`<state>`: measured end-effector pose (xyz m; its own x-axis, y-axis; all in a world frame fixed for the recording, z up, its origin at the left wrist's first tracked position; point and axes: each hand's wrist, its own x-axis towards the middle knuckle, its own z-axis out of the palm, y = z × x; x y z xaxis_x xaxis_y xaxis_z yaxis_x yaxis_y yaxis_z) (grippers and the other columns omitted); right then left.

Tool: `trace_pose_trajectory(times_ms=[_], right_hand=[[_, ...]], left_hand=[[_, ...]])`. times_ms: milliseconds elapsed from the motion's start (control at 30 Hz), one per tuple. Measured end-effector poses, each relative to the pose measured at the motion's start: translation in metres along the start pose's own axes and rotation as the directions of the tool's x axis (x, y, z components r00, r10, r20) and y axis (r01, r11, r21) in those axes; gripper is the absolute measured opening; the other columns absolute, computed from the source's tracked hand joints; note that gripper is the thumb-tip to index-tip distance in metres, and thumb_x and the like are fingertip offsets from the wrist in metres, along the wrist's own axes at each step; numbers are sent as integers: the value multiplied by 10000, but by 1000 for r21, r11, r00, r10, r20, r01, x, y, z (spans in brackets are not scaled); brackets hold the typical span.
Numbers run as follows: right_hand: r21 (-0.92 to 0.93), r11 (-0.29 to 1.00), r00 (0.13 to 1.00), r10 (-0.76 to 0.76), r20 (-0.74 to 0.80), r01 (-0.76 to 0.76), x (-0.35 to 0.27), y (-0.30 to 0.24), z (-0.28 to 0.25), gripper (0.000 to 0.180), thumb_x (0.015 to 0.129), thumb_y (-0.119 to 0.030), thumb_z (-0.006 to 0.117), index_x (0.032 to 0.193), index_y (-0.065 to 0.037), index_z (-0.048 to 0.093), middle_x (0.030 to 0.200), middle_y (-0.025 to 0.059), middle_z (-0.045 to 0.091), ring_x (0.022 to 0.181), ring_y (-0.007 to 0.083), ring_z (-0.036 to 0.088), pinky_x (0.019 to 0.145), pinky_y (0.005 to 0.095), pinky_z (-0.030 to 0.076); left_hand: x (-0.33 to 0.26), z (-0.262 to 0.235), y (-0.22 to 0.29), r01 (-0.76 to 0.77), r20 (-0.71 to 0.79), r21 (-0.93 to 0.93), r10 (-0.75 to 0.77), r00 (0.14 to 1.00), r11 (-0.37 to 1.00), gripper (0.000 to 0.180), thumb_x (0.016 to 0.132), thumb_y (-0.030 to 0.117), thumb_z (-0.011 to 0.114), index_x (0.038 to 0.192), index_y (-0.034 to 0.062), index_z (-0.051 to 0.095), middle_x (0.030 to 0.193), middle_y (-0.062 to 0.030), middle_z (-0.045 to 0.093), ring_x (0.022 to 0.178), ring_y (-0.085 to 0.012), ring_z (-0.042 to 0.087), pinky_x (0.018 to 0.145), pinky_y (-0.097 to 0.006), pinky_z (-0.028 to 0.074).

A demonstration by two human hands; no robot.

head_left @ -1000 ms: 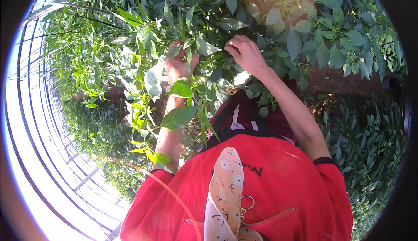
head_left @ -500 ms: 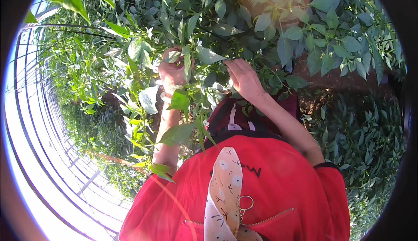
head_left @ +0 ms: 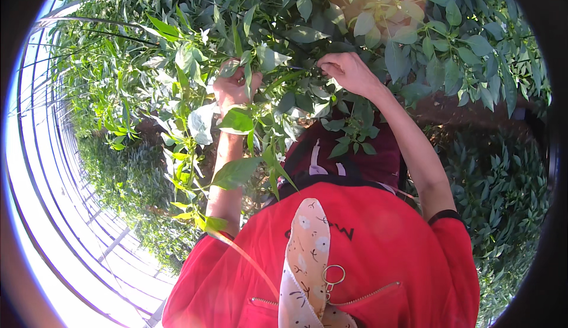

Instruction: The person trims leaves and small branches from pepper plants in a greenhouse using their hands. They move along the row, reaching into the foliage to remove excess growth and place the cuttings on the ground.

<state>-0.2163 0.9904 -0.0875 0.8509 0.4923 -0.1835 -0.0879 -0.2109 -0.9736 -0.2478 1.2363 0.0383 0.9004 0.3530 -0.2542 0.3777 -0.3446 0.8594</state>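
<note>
Both my hands are in among leafy green plants that look like pepper plants with small white flowers. My left hand is at the left, its fingers curled in and partly covered by leaves. What it holds, if anything, is hidden. To the right, my right hand is closed, thumb and fingertips pinched together at the edge of the foliage. A thin line or stem seems to run between the two hands, too fine to make out. A broad sunlit leaf hangs over my left wrist.
Sunlit shoots rise close in front of my left forearm. A leafy branch overhangs at the upper right. More plants grow behind on the right. Bright netting with dark bars curves along the left. A strip of soil shows at right.
My right hand has moved farther away and slightly right, widening the gap from my left hand. My left hand stays nearly in place. Leaves between them have shifted.
</note>
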Motion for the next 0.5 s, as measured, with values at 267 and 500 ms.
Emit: trace_pose_trajectory(times_ms=[267, 500], right_hand=[[0, 1000, 979, 10, 205, -10, 12, -31, 3, 252, 936, -218, 637, 1042, 5, 689, 775, 158, 685, 649, 251, 613, 643, 365, 480], [-8, 1000, 993, -24, -113, 23, 16, -17, -3, 242, 951, -153, 596, 1108, 16, 671, 864, 154, 704, 697, 242, 660, 674, 373, 499]], left_hand=[[1, 3, 3, 18, -34, 78, -16, 999, 997, 315, 709, 149, 809, 950, -39, 731, 796, -70, 721, 678, -111, 627, 633, -263, 482], [3, -3, -2, 27, -31, 97, -25, 999, 995, 341, 692, 164, 818, 963, -27, 739, 788, -68, 726, 669, -106, 628, 619, -264, 487]])
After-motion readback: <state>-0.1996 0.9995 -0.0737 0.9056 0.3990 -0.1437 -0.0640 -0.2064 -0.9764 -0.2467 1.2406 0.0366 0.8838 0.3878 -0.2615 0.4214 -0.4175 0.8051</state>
